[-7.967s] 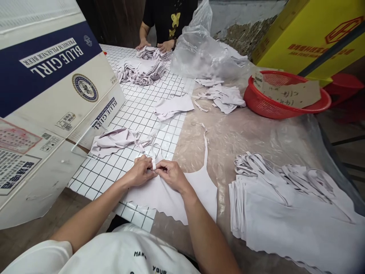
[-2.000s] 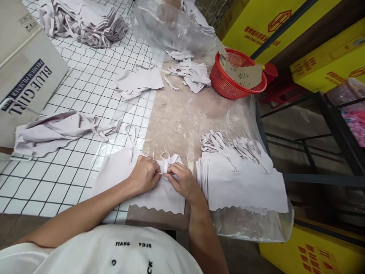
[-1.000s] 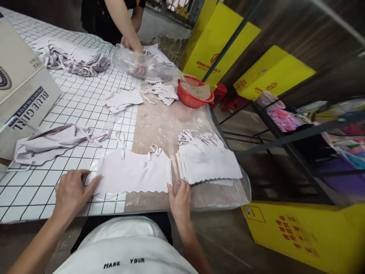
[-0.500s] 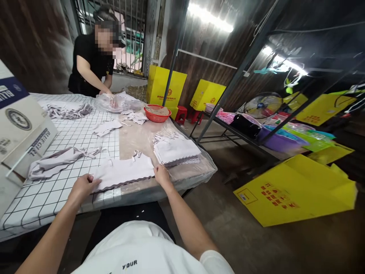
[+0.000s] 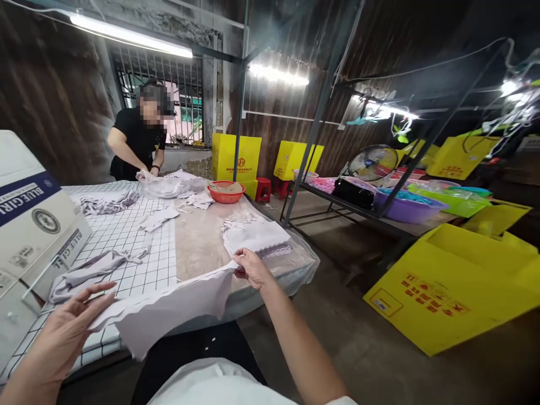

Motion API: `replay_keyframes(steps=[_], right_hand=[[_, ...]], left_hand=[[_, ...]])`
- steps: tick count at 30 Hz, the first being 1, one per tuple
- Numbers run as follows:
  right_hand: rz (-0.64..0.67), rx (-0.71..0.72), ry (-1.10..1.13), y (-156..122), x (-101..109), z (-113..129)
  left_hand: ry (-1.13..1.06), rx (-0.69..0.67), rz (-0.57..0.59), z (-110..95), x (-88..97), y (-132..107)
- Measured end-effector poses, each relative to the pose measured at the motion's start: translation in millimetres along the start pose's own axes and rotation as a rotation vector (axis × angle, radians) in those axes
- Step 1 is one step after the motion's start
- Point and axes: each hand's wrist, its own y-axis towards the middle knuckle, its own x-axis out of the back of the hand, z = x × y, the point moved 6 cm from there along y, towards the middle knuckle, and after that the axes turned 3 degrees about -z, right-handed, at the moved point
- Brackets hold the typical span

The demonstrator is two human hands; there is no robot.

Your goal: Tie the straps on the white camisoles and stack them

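Head view, the only one here. Got a lilac cloth piece strung out between both hands, off the near edge of the surface and sagging over the lap. Right hand pinched shut on its right corner. Left hand spread wide, with the other end lying at the fingertips; can't tell if there's any real grip there. Long axis running left to right, more or less along the surface edge, tilted up toward the right hand, wavy edge on top.

As for progress: guessing well along but not finished. Neat stack of flat pieces just past the right hand, so plenty squared away already. Rumpled heap near the beer carton on the left, plus loose bits farther up toward the red basket, so likely more left to flatten. Over at the far end, a co-worker with hands at a clear plastic bag.
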Motion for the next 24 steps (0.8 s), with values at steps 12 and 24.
replay_keyframes(steps=[12, 24], right_hand=[[0.230, 0.068, 0.105, 54, -8, 93], [0.173, 0.028, 0.062, 100, 22, 101]], left_hand=[[-0.408, 0.096, -0.022, -72, -32.8, 50], [-0.400, 0.178, 0.085, -91, -78.0, 82]])
